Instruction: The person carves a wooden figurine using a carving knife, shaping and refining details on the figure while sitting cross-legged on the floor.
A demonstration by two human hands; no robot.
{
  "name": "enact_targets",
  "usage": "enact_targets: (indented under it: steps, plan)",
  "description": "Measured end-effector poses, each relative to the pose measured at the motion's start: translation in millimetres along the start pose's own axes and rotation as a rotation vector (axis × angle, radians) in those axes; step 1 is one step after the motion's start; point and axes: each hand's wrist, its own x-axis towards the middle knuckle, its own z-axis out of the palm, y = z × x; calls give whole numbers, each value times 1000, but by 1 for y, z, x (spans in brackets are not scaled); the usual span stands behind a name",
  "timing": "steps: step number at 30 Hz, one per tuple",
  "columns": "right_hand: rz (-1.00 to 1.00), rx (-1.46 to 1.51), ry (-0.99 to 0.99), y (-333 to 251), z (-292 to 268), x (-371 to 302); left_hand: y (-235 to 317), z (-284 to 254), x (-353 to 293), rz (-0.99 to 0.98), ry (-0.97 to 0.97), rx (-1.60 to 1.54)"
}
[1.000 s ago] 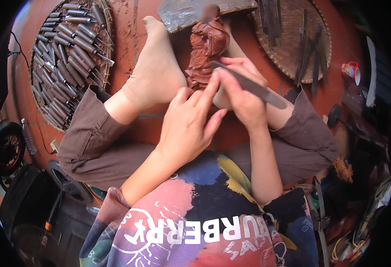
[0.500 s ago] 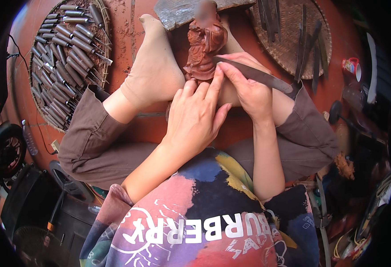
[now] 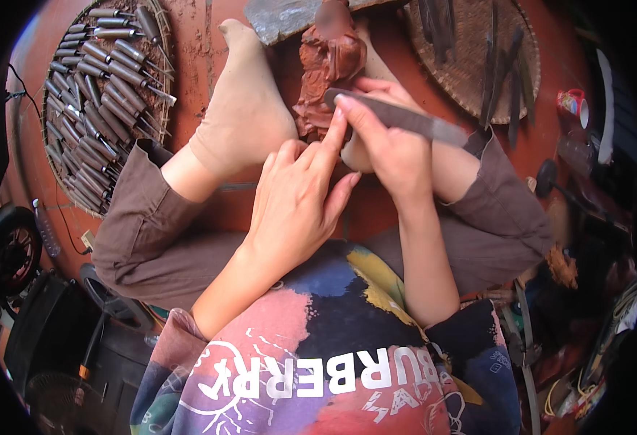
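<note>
A reddish-brown carved wooden figure (image 3: 325,65) stands between my feet, leaning toward the far side. My left hand (image 3: 293,185) is at its base, the fingers bent over the lower part and the thumb stuck out. Its index fingertip meets the end of a flat metal file (image 3: 405,116). My right hand (image 3: 398,148) is closed round the file, with the thumb along its top near the tip. The file lies across the figure's lower right side; its far end points right and is smeared by motion. The undersides of both hands' fingers are hidden.
On the left, a round woven tray (image 3: 167,43) bears many wooden-handled carving tools. Another woven tray (image 3: 441,80) with several files lies at far right. A grey block (image 3: 278,25) sits behind the figure. A red-and-white cup (image 3: 573,107) lies right, and wood shavings dot the tiled floor.
My right hand and the file have shifted left across the figure. My left hand and the figure have moved slightly left too, with the index fingertip still at the file's end.
</note>
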Motion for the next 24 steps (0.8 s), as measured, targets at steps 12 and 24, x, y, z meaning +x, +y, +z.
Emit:
enact_targets:
  steps: [12,24]
  plan:
    - [219,272,40,5,-9,6,2,7,11,27,47,18]
    - [-250,-176,40,8,-2,7,1,-3,6,-18,32,-46]
